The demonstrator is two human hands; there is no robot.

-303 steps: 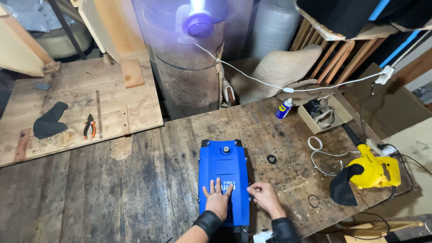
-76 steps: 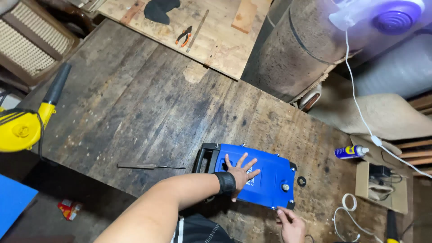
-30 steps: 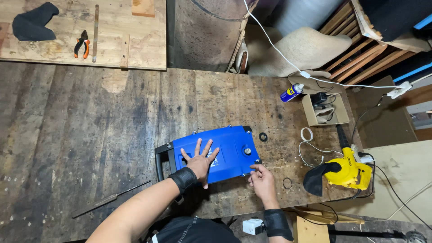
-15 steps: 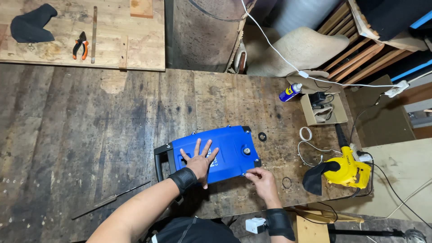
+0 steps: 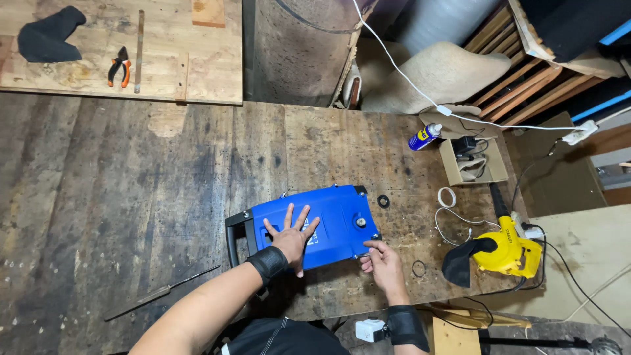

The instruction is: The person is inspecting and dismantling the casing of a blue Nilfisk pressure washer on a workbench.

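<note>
**Blue machine case pinned flat, fingers at its near corner**

The left hand [image 5: 291,238] lies palm down on the blue case [image 5: 315,225], fingers [image 5: 288,215] spread wide and flat, gripping nothing, only pressing the case onto the worktop [image 5: 131,190]. The right hand [image 5: 383,261] sits at the case's near right corner, its fingers [image 5: 368,246] curled loosely against the edge; whether they pinch a small fastener there I cannot tell.

The case rests directly under the left fingers, its black handle [image 5: 234,233] just left of the wrist. A round knob [image 5: 360,223] on its top face lies just above the right fingers. A black ring [image 5: 384,201] lies beyond them, and another ring [image 5: 419,268] just to their right. Farther right is a yellow blower [image 5: 509,250]; well to the left of the left forearm lies a thin metal rod [image 5: 161,294].

Judging by the closed case and loose rings, the work on this corner looks part-way, with pieces left unfitted.
</note>
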